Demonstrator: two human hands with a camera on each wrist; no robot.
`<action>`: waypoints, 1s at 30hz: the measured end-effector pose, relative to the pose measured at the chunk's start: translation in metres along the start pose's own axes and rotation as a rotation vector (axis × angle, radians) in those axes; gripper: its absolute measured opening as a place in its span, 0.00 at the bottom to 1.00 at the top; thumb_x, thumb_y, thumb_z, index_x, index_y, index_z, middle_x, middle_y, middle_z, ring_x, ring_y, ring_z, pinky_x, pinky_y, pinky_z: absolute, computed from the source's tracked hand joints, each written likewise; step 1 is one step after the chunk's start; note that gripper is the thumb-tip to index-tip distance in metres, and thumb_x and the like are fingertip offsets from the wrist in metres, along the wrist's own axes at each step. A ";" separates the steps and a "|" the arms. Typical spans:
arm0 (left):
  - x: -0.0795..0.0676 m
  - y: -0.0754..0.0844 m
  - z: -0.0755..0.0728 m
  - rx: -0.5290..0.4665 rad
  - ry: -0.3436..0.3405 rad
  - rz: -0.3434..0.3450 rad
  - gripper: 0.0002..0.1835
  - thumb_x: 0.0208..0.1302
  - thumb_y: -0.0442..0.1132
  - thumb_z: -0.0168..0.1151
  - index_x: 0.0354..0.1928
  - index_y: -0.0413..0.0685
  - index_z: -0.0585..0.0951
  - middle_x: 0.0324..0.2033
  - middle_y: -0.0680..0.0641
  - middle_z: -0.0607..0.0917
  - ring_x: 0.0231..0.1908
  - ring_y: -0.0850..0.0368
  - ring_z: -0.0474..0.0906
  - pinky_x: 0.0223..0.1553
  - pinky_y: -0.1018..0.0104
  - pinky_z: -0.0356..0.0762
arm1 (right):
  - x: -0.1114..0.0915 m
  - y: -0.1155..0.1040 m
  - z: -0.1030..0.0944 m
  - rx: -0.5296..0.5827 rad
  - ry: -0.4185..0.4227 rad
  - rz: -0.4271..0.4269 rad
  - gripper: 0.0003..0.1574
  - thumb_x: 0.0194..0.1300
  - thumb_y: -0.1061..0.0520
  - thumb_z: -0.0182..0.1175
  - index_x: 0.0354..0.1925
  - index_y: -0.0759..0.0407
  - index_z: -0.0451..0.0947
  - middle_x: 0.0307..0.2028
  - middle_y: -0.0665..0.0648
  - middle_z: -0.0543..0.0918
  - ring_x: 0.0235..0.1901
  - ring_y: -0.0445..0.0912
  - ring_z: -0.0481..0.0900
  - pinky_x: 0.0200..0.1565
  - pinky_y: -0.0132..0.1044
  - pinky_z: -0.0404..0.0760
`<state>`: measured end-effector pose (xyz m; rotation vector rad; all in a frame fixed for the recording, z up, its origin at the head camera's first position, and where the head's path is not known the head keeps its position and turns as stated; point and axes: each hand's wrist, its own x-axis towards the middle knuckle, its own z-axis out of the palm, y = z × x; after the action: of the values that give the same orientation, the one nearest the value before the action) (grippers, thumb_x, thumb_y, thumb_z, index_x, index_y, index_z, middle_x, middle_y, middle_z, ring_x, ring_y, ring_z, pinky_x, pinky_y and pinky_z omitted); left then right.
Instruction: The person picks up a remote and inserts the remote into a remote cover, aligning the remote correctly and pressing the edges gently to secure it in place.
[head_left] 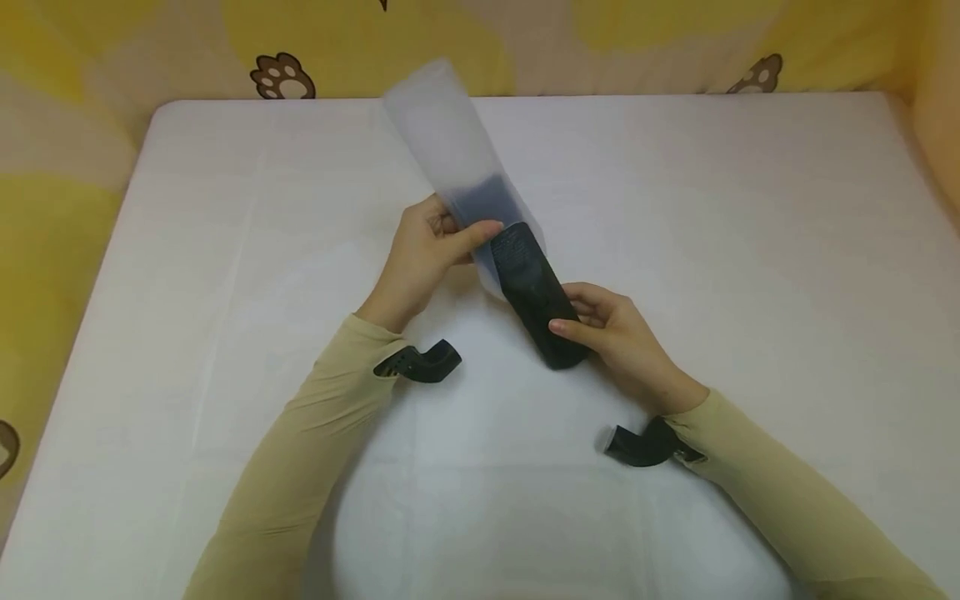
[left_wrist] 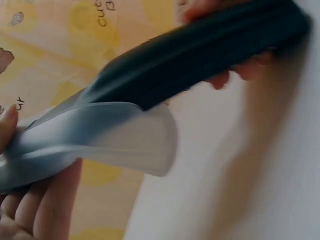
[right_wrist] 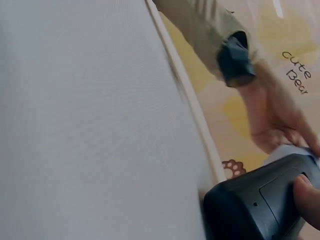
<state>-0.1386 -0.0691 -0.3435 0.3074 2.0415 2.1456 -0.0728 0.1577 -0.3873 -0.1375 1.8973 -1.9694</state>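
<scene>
A long black object (head_left: 536, 292) with rounded ends slants across the middle of the head view; its exact kind is unclear. One end has a textured patch, and the right wrist view shows a thin panel outline on its other end (right_wrist: 250, 200). Its upper part lies inside a translucent plastic sleeve (head_left: 442, 125), showing blue-grey through the film. My left hand (head_left: 435, 250) pinches the sleeve around the object, thumb on top. My right hand (head_left: 607, 325) grips the bare lower end with the thumb across it. In the left wrist view the sleeve's mouth (left_wrist: 157, 145) flares below the object.
A white-covered table (head_left: 750, 250) lies beneath both hands. Yellow patterned cloth (head_left: 525, 50) rises behind its far edge and along the sides. A black wrist-worn camera mount (head_left: 427, 362) sticks out of the left sleeve, another (head_left: 641, 446) out of the right.
</scene>
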 end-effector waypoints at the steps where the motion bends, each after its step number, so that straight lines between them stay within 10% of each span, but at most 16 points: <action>1: 0.004 0.005 -0.001 0.028 -0.012 0.000 0.20 0.58 0.30 0.65 0.53 0.36 0.75 0.42 0.40 0.84 0.41 0.53 0.82 0.38 0.60 0.81 | 0.002 -0.001 0.002 0.010 0.003 -0.004 0.26 0.62 0.67 0.60 0.58 0.70 0.68 0.47 0.60 0.79 0.42 0.46 0.80 0.43 0.34 0.80; 8: 0.020 0.033 -0.005 0.122 -0.089 -0.039 0.23 0.56 0.32 0.68 0.55 0.38 0.76 0.44 0.42 0.83 0.42 0.53 0.81 0.38 0.61 0.80 | 0.011 -0.007 0.010 0.045 0.004 -0.036 0.27 0.63 0.69 0.58 0.59 0.70 0.66 0.50 0.63 0.77 0.45 0.47 0.79 0.47 0.35 0.79; 30: 0.015 0.021 0.002 0.046 -0.081 -0.029 0.20 0.63 0.33 0.62 0.56 0.37 0.74 0.45 0.41 0.83 0.44 0.54 0.81 0.39 0.61 0.79 | 0.011 -0.004 0.011 0.061 0.025 -0.058 0.26 0.60 0.71 0.60 0.57 0.69 0.68 0.48 0.61 0.80 0.44 0.47 0.80 0.46 0.36 0.80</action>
<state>-0.1524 -0.0645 -0.3223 0.3623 2.0405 2.0377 -0.0800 0.1432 -0.3845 -0.1530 1.8665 -2.0744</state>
